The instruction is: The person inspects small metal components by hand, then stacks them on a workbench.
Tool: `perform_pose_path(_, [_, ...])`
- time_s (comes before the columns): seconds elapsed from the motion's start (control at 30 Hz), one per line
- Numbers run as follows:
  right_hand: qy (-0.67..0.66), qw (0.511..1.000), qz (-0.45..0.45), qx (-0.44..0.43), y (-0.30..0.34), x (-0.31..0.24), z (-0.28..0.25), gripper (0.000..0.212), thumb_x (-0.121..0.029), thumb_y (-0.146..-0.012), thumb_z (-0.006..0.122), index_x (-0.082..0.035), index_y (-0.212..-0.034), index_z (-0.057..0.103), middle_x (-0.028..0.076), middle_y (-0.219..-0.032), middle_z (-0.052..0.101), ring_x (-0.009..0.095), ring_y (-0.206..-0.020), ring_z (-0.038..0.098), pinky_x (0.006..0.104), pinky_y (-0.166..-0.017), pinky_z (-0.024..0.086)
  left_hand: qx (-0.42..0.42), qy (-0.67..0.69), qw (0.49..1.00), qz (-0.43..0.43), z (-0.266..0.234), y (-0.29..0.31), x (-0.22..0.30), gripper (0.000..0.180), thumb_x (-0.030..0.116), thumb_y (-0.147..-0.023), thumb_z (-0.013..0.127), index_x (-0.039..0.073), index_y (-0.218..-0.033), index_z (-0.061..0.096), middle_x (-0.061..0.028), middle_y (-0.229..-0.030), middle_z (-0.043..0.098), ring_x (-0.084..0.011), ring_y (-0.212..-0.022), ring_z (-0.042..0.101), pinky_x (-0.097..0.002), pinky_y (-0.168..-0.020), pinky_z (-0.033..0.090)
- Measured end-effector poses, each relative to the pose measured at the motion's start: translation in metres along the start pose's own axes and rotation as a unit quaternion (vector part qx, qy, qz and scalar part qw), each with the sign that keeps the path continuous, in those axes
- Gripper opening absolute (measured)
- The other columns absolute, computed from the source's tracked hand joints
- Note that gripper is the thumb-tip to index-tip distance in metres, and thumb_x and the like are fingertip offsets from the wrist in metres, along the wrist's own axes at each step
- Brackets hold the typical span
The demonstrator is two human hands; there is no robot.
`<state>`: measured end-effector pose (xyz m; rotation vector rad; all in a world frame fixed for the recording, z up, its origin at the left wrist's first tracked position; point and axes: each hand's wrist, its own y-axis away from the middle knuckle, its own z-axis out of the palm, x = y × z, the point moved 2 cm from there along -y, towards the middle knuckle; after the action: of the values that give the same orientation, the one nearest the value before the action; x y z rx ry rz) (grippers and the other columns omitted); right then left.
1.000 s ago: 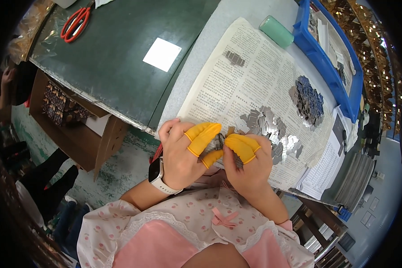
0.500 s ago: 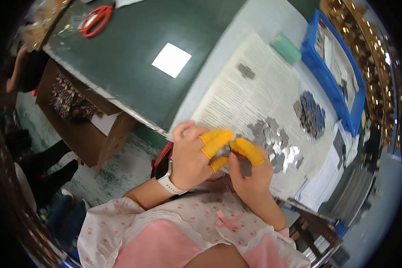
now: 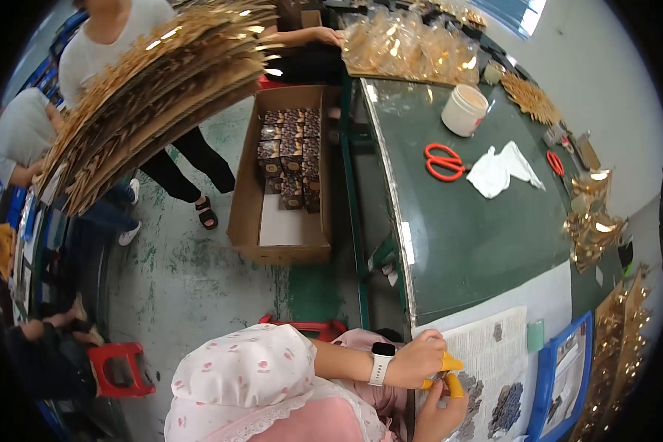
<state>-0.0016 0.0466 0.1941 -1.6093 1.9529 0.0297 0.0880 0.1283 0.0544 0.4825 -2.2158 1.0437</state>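
Observation:
My left hand (image 3: 418,361) and my right hand (image 3: 440,414) meet over a newspaper sheet (image 3: 486,342) at the lower right. Yellow finger cots cover some fingertips on both. The fingertips are pinched together; whatever lies between them is too small to make out. Beside my right hand, a pile of flat grey pieces (image 3: 471,396) rests on the newspaper. A darker blue-grey pile (image 3: 505,409) lies further right, and a small grey cluster (image 3: 498,332) sits toward the sheet's far end.
Right of the newspaper are a green block (image 3: 535,335) and a blue tray (image 3: 544,387). Red-handled scissors (image 3: 443,162), crumpled white tissue (image 3: 491,174) and a tub (image 3: 465,110) stand on the green table. Left are a cardboard box (image 3: 244,221), a red stool (image 3: 118,368) and a person carrying stacked gold-edged boards (image 3: 162,103).
The view has swung up and left, so the hands now appear at the lower right. A person carrying stacked boards has come into sight. My hands stay together over the newspaper.

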Motion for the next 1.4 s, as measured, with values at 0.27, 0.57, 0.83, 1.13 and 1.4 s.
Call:
perform_pose_path(0.27, [0.050,0.999,-0.001,-0.015,0.051,0.081,0.039,0.021,-0.013,-0.093,0.074,0.002,-0.108,0.074,0.017,-0.090,0.071,0.042,-0.085,0.062,0.0503,-0.082,0.048,-0.046,-0.008,0.999,-0.024,0.003,-0.002,0.006,0.053,0.024,-0.080,0.082,0.015,-0.131,0.074,-0.0055,-0.105,0.070,-0.0241,-0.111,0.063,-0.0454,-0.114,0.036])
perform_pose_path(0.57, [0.022,1.000,0.018,0.004,0.006,0.095,-0.008,0.038,-0.014,-0.092,0.078,0.002,-0.125,0.067,0.020,-0.109,0.070,0.043,-0.101,0.063,0.0515,-0.092,0.049,-0.013,0.034,0.999,-0.037,-0.017,-0.018,-0.003,0.054,0.043,-0.080,0.089,0.014,-0.124,0.075,-0.0042,-0.103,0.076,-0.0248,-0.103,0.066,-0.0439,-0.111,0.039])
perform_pose_path(0.83, [0.057,0.992,-0.101,-0.049,-0.341,0.031,0.166,0.099,-0.067,-0.091,0.072,-0.003,-0.160,0.041,0.027,-0.162,0.043,0.054,-0.151,0.032,0.0678,-0.114,0.040,0.310,0.100,0.908,-0.262,-0.175,-0.090,-0.126,0.055,0.006,-0.076,0.095,0.000,-0.125,0.071,-0.0071,-0.113,0.077,-0.0162,-0.094,0.070,-0.0312,-0.089,0.056])
perform_pose_path(1.13, [0.142,0.983,-0.052,-0.104,-0.467,0.057,0.276,0.061,-0.061,-0.094,0.067,-0.006,-0.120,0.074,0.020,-0.131,0.065,0.038,-0.133,0.052,0.0660,-0.102,0.044,0.482,0.155,0.848,-0.155,-0.281,-0.245,-0.298,0.056,0.016,-0.079,0.095,-0.001,-0.127,0.070,-0.0123,-0.118,0.077,-0.0195,-0.106,0.072,-0.0335,-0.093,0.056])
perform_pose_path(1.4, [0.265,0.958,-0.105,-0.025,-0.459,0.177,0.241,0.045,-0.046,-0.103,0.063,-0.002,-0.098,0.073,0.015,-0.088,0.073,0.033,-0.088,0.072,0.0481,-0.076,0.057,0.298,-0.409,0.861,-0.054,-0.270,-0.436,-0.412,0.044,0.044,-0.083,0.088,0.007,-0.103,0.074,-0.0148,-0.101,0.074,-0.0361,-0.080,0.073,-0.0469,-0.070,0.059])
